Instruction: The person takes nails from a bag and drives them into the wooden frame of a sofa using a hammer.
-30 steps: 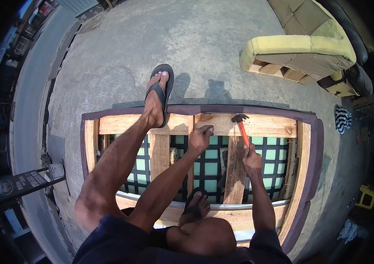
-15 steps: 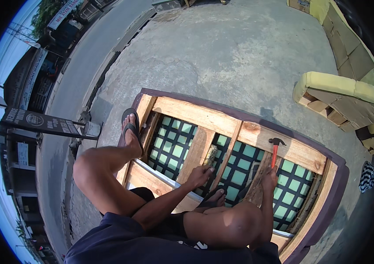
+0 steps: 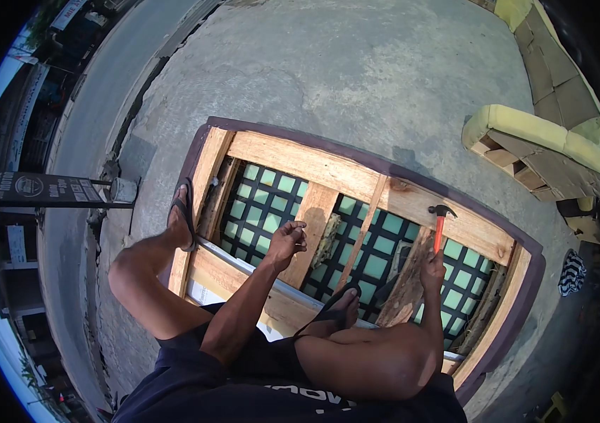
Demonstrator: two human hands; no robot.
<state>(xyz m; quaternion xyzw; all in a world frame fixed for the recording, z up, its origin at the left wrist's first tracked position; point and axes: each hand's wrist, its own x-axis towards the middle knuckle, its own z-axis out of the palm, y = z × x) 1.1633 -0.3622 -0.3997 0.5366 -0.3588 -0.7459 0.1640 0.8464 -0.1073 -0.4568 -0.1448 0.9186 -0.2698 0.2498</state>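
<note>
— Where's the claw hammer point(image 3: 440, 229)?
— Over the rough wooden frame point(image 3: 300, 162), far right, its orange handle wrapped by the right hand point(image 3: 432, 269). The left hand point(image 3: 284, 245) curls inward; whether it's pinching anything, I can't tell.
— Lettering? Surroundings?
— Pale letters on the dark signboard point(image 3: 60, 190), left; black webbing point(image 3: 380, 255); yellow padded furniture point(image 3: 522, 117) far right; a sandalled foot point(image 3: 179, 217) on the left rail point(image 3: 205, 169).

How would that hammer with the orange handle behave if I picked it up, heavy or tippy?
The hammer probably feels head-heavy: its dark claw head looks metal. It should stay stiff, as the straight handle in the right hand shows no bend. Laid down, it likely won't roll far, given that claw.
</note>
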